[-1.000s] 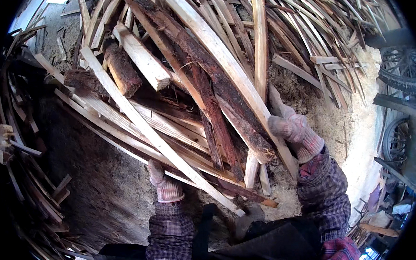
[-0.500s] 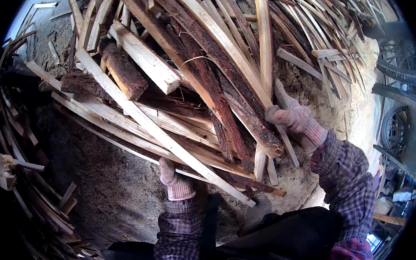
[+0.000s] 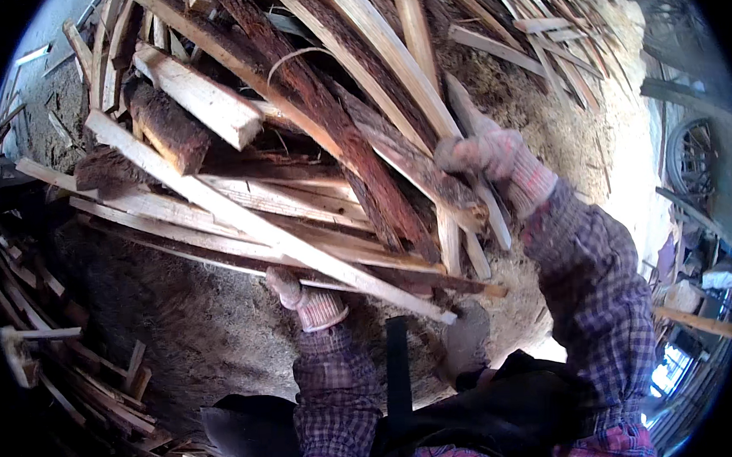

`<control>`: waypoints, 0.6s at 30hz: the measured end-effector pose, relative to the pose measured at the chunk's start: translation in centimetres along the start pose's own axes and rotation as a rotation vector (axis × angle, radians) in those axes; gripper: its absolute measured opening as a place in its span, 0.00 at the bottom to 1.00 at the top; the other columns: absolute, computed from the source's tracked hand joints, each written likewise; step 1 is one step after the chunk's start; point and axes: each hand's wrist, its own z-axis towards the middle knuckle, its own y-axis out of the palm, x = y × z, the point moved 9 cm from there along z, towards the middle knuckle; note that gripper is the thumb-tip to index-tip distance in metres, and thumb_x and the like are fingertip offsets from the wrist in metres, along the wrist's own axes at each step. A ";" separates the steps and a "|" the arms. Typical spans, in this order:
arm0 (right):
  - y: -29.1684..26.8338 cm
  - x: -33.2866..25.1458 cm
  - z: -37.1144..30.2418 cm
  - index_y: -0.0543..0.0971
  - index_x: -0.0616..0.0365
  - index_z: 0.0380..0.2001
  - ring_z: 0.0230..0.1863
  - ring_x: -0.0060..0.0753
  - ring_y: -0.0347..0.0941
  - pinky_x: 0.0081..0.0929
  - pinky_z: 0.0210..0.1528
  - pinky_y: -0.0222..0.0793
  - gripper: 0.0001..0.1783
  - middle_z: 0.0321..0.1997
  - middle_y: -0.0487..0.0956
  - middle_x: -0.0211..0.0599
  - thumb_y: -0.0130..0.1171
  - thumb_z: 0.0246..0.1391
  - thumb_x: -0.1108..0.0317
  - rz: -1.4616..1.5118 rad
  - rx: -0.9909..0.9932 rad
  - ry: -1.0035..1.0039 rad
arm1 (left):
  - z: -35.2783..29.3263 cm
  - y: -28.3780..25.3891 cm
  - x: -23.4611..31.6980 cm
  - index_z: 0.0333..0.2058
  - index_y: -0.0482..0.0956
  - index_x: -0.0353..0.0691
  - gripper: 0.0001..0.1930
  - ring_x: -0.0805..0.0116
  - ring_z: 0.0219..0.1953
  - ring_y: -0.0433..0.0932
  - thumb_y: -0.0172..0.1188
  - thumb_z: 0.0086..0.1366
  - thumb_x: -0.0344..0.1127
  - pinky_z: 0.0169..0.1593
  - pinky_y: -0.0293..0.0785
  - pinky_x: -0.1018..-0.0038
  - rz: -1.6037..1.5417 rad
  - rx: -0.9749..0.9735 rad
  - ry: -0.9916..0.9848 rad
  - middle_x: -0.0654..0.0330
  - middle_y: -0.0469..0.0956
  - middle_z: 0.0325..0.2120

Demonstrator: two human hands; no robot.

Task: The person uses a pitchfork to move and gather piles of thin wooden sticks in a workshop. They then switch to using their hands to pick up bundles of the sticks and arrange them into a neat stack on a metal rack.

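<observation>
A bundle of long wood strips [image 3: 274, 226], some pale and some with bark, spreads in front of me. My left hand [image 3: 305, 301], in a pinkish knitted glove, is at the near edge of the bundle. Its thumb shows against the strips, and the other fingers are hidden beneath them. My right hand [image 3: 503, 163], gloved alike, closes round the right side of the bundle by a thin pale strip [image 3: 492, 208]. Next to it is the end of a bark-covered slat [image 3: 470, 214]. A reddish bark strip [image 3: 372, 186] crosses the middle.
Short thick blocks [image 3: 199, 96] lie among the strips at the upper left. A heap of thin slats [image 3: 538, 34] is at the upper right, over sawdust-covered ground [image 3: 197, 339]. More scraps [image 3: 99, 387] are piled at the left. A spoked wheel [image 3: 693, 158] stands at the far right.
In the picture, the bundle and my right hand have shifted left and up. My left hand has moved slightly left and up with its edge. Both hands keep their hold.
</observation>
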 end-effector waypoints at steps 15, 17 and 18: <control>9.5 -8.2 -8.7 0.33 0.62 0.64 0.54 0.34 0.66 0.26 0.59 0.56 0.64 0.51 0.71 0.48 0.68 0.39 0.50 0.508 0.160 -0.051 | -4.9 0.5 6.6 0.51 0.64 0.35 0.26 0.61 0.39 0.77 0.44 0.65 0.51 0.42 0.79 0.66 -0.035 -0.087 -0.005 0.48 0.74 0.40; 10.5 -5.4 -7.8 0.35 0.60 0.64 0.54 0.33 0.66 0.25 0.59 0.55 0.61 0.52 0.70 0.47 0.66 0.40 0.48 0.514 0.214 -0.088 | -5.8 1.2 5.5 0.51 0.67 0.37 0.31 0.60 0.44 0.74 0.58 0.57 0.54 0.48 0.74 0.66 -0.027 -0.164 -0.146 0.52 0.73 0.43; 10.5 -5.9 -7.5 0.37 0.61 0.64 0.57 0.34 0.61 0.25 0.60 0.52 0.59 0.56 0.64 0.49 0.63 0.41 0.47 0.566 0.202 -0.113 | -5.5 1.4 5.6 0.50 0.68 0.37 0.30 0.60 0.43 0.75 0.59 0.56 0.53 0.47 0.74 0.66 -0.050 -0.166 -0.125 0.53 0.74 0.42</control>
